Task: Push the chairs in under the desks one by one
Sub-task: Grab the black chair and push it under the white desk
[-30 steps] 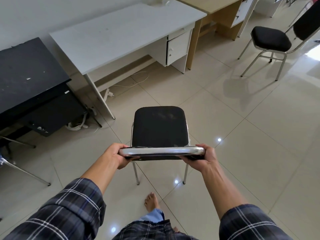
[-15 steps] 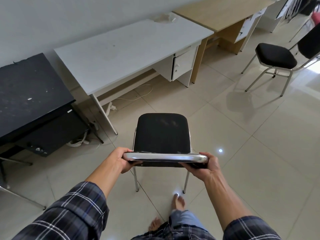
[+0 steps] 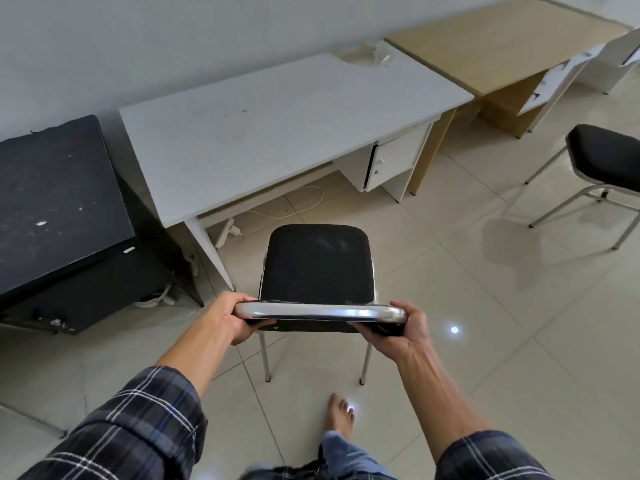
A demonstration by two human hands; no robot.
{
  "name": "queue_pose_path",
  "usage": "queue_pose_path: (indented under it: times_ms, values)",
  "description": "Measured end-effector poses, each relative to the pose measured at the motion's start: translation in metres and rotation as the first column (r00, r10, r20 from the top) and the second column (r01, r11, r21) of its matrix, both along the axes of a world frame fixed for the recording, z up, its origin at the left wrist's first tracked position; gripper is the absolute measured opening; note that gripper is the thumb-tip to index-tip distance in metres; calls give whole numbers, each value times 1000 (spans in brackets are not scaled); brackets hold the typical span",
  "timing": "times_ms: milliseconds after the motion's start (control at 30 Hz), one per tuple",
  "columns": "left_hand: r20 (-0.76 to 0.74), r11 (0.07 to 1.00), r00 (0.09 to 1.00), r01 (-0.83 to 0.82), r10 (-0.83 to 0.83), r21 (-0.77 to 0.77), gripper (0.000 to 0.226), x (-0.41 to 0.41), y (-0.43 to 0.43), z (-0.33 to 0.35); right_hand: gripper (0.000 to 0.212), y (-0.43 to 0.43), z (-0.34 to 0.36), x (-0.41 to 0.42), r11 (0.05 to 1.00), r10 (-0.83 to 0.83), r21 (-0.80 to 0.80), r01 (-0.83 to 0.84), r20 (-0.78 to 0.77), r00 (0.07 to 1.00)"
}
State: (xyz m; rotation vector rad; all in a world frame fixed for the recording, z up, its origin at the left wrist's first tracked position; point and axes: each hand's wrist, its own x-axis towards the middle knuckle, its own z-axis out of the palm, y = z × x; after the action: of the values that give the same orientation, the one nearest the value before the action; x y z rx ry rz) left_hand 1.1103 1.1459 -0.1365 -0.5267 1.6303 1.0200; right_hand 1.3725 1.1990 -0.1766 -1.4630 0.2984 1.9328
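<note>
A black-cushioned chair (image 3: 317,261) with chrome legs stands on the tiled floor in front of me, its seat facing the white desk (image 3: 277,123). My left hand (image 3: 232,315) grips the left end of its chrome backrest bar, and my right hand (image 3: 401,329) grips the right end. The front of the seat is close to the desk's front edge, just right of the desk's left leg. A second black chair (image 3: 606,161) stands apart at the right edge, in front of the wooden desk (image 3: 502,46).
A black desk (image 3: 52,202) stands left of the white one, with cables and a power strip (image 3: 225,232) on the floor between them. The white desk has a drawer unit (image 3: 391,164) on its right side. My bare foot (image 3: 341,415) is behind the chair.
The chair and I have moved forward toward the white desk, which now looks closer. Both hands keep their grip on the backrest bar.
</note>
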Motion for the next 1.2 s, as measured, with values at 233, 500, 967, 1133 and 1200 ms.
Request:
queue_pose_path:
  times_ms: [233,500,967,1133,1200]
  values:
    - [20,987,988,-151,150,47,40,-26,67,-8,69,107,-1,-34,989,144,13,-145,50,988]
    - [21,944,948,-319,318,82,45,-79,142,-19,50,216,-4,-99,965,262,39,-261,-14,965]
    - [102,848,855,-518,509,112,6,-137,237,-23,39,355,3,-188,907,419,44,-418,-25,907]
    - [105,807,814,-580,571,108,8,-142,264,-22,53,398,4,-205,874,485,21,-485,23,874]
    - [107,801,806,-592,583,89,10,-144,272,-25,54,410,3,-208,849,525,20,-528,70,848]
